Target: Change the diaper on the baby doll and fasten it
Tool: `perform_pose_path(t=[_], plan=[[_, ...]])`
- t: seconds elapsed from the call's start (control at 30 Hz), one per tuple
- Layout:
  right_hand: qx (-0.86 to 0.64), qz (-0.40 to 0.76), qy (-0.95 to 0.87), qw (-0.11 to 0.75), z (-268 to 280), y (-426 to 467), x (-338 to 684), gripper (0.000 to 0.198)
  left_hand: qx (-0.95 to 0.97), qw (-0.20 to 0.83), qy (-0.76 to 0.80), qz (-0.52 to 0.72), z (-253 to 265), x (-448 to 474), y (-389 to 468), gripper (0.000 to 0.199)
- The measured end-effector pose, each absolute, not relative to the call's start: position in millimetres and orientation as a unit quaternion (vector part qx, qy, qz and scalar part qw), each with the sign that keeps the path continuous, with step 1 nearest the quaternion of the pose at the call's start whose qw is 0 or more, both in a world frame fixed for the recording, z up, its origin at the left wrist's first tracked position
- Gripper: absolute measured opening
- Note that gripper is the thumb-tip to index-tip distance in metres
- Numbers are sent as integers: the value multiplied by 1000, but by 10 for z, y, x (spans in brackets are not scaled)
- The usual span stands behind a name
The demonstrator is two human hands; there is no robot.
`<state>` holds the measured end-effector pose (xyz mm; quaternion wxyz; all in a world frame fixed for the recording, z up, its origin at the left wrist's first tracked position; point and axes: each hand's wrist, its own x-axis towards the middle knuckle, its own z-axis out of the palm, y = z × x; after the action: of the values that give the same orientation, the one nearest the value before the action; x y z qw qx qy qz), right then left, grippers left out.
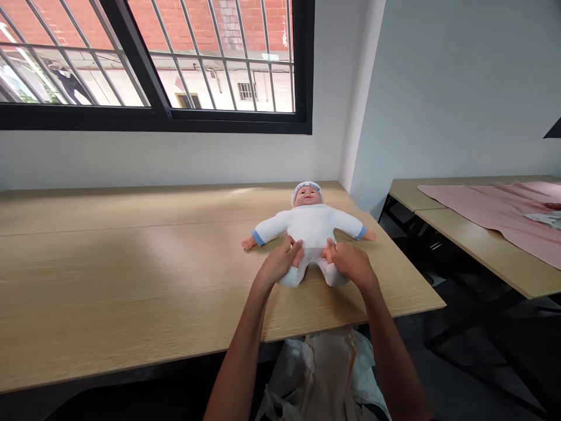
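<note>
A baby doll point(312, 225) in a white suit with blue cuffs and a white cap lies on its back on the wooden table point(131, 280). Its head points toward the wall and its arms are spread wide. My left hand point(283, 257) is closed around the doll's foot on the left, thumb on top. On the other side, my right hand point(350, 261) grips the other foot. Both of the doll's legs are bent, with the feet drawn up toward its belly. My palms and fingers partly hide the feet.
To the right stands a second table point(482, 245) with a pink cloth point(504, 207) over it. A barred window point(219, 64) is set in the wall behind. Below the near table edge, plastic bags and beige material point(328, 374) lie between my arms.
</note>
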<state>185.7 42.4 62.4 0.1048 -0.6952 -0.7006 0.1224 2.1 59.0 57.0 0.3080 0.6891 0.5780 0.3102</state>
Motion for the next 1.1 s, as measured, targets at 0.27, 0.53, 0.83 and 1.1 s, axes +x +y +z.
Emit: perform_pose_path(t=[0.27,0.53,0.83,1.1], plan=[[-585,87,-689,419,19,-232,2018,47,657,215,457,560,32,39,-227,46],[-393,-11,-782,483,-281,-780,2119,46,786,1,368,496,-232,-101,-732,53],[-438,-87,-779,440,-585,-872,2188,40,806,-54,401,431,-498,-107,-838,51],[-474,-62,-775,414,-598,-940,2214,50,794,-10,441,418,-523,-65,-866,54]])
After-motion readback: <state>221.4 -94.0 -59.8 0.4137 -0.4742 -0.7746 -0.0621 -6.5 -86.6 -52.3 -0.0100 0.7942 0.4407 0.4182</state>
